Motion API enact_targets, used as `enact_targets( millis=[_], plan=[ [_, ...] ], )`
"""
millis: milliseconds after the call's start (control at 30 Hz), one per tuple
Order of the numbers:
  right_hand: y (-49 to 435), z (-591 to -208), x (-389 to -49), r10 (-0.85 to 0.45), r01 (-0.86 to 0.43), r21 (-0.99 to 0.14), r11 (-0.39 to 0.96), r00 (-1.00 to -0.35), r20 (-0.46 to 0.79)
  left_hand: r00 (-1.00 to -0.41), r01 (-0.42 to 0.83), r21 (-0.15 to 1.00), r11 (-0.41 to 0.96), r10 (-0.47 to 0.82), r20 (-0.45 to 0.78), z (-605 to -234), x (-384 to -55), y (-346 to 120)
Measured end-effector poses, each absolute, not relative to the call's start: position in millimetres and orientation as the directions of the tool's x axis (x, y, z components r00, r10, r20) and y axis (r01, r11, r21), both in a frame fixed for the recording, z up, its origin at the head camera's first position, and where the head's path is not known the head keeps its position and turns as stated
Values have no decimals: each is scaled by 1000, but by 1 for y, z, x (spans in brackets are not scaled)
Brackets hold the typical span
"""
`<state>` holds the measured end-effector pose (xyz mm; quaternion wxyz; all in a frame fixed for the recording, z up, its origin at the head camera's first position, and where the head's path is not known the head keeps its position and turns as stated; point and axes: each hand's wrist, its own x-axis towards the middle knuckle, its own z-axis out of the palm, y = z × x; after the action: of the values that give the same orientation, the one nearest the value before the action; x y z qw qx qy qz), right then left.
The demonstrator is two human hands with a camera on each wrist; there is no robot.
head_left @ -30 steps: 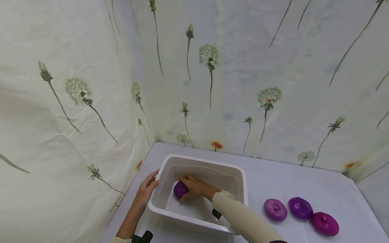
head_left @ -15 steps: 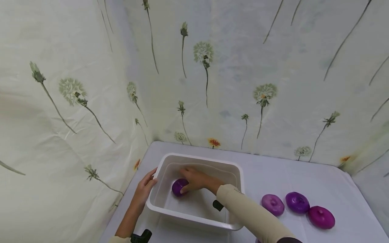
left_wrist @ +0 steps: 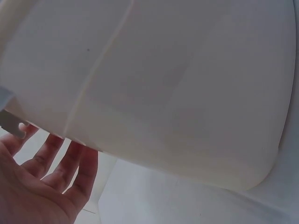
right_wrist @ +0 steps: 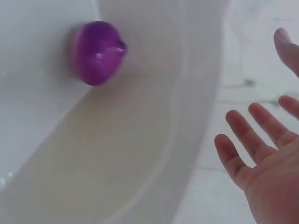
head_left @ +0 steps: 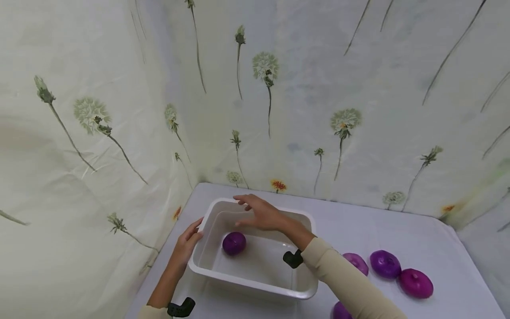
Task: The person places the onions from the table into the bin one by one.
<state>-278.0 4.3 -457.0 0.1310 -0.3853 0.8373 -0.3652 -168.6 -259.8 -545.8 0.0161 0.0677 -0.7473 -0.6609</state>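
Nearest me: cream left sleeve (head_left: 153, 312) and right sleeve (head_left: 350, 283), each arm with a black wrist camera (head_left: 181, 307). By the right sleeve, a purple onion (head_left: 339, 311) sits at the bottom edge of the head view, mostly hidden.

Next, the white tub (head_left: 247, 281). I have the left hand (head_left: 185, 246) on its left end, holding it at the rim; the left wrist view shows the fingers (left_wrist: 84, 177) bent, tips partly hidden by the tub's edge. I can't make out thumb pressure.

Dark purple onion (head_left: 234, 243) is inside the tub, resting on the floor toward the left end, near the left wall. Neither hand touches it. In the right wrist view its stem nub points sideways.

Right hand (head_left: 263, 215) is up above the tub, past the onion, fingertips reaching over the far rim in the head view. Its fingers are spread and extended, holding nothing.

Right of the tub on the table (head_left: 342, 226): a pink onion (head_left: 357, 260) partly behind the right sleeve, then a violet onion (head_left: 385, 264), then a magenta onion (head_left: 415, 283) touching the violet one.

Farthest: pale curtain (head_left: 299, 88), dandelion print, behind the table and along its left side.
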Motion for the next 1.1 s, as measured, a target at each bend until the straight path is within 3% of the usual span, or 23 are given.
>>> enact_targets(
  millis=[467,633,1100],
  plan=[
    [100,-403,-254,-625,-573,-719,393,-740,248,-987,-114,987,112,-125,-99,-549,-158,-258],
    [150,-395,-245,-533,-536,-725,432,-800,274,-985,-134,984,120,-124,-119,-549,-157,-255],
    [255,-438,-189,-363,-428,-653,625,-900,242,-982,-168,976,142,-106,-154,-544,-160,-247]
  ],
)
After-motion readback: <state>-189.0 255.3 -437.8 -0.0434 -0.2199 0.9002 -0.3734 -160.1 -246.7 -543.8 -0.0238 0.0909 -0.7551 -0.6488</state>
